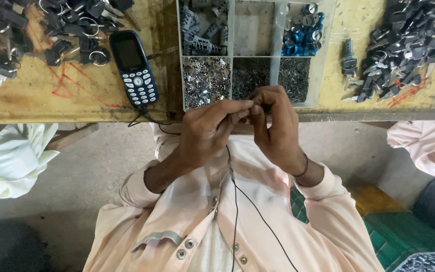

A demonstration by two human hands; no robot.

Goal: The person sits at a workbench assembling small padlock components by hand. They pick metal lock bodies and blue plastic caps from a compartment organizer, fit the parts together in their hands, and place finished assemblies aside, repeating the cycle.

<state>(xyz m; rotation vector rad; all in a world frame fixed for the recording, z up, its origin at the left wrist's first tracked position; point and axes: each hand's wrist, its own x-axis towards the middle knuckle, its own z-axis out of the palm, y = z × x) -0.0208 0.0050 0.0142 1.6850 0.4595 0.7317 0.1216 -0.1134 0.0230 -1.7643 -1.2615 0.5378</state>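
My left hand and my right hand meet at the fingertips just at the bench's near edge, pinching a small metal part between them. The part is mostly hidden by the fingers. Right behind the hands lies a clear compartment tray with tiny silver pieces, dark pins, grey lock parts and blue caps. A thin black cable hangs down over my pale pink shirt.
A dark blue keypad phone lies on the yellow bench left of the tray. Heaps of black-headed keys lie at the far left and far right. Other people's pale sleeves flank me. A green crate sits lower right.
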